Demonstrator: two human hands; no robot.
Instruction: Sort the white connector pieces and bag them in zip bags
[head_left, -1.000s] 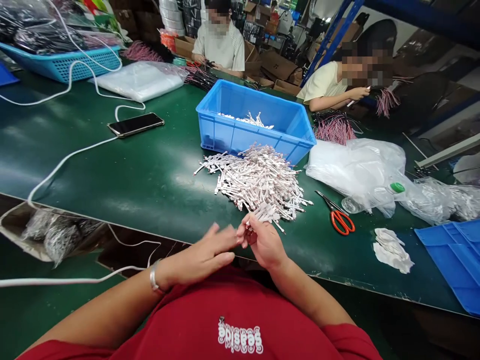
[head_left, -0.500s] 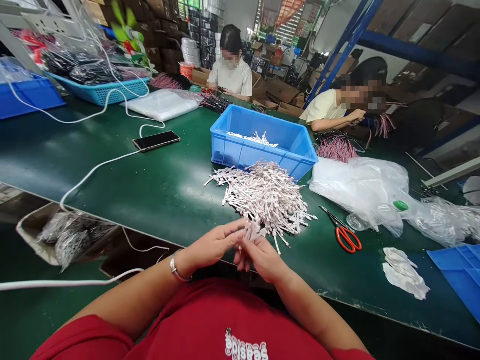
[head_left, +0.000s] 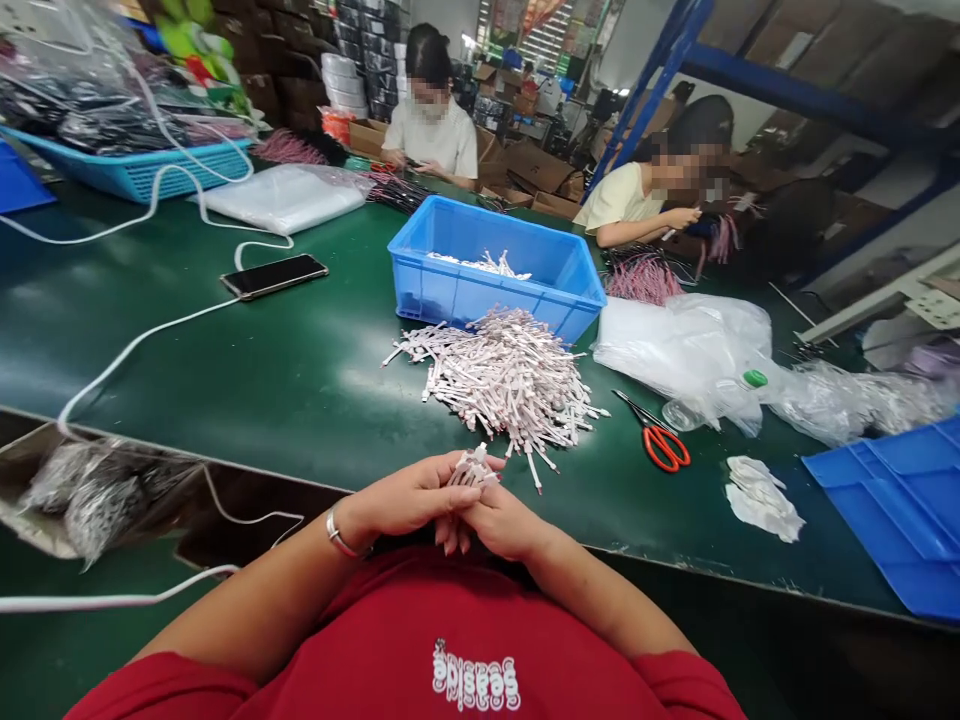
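A small bundle of short white connector cables (head_left: 474, 466) is held between my two hands, close to my body at the table's front edge. My left hand (head_left: 417, 494), with a silver bracelet at its wrist, closes on the bundle from the left. From the right, my right hand (head_left: 504, 522) grips the same bundle; the fingers overlap below it and partly hide one another. Just beyond lies a large loose pile of the same white cables (head_left: 517, 380). Behind the pile stands a blue plastic bin (head_left: 487, 290) with more white pieces inside.
Red-handled scissors (head_left: 664, 448), a crumpled white cloth or tissue (head_left: 763, 498) and clear plastic bags (head_left: 690, 340) lie to the right. A phone (head_left: 276, 276) on a white cord is at left. Two people sit across the green table (head_left: 300, 370).
The camera view has turned slightly, so the table's contents sit further left and higher. My hands have drawn closer together around the white cables, which now point more upright.
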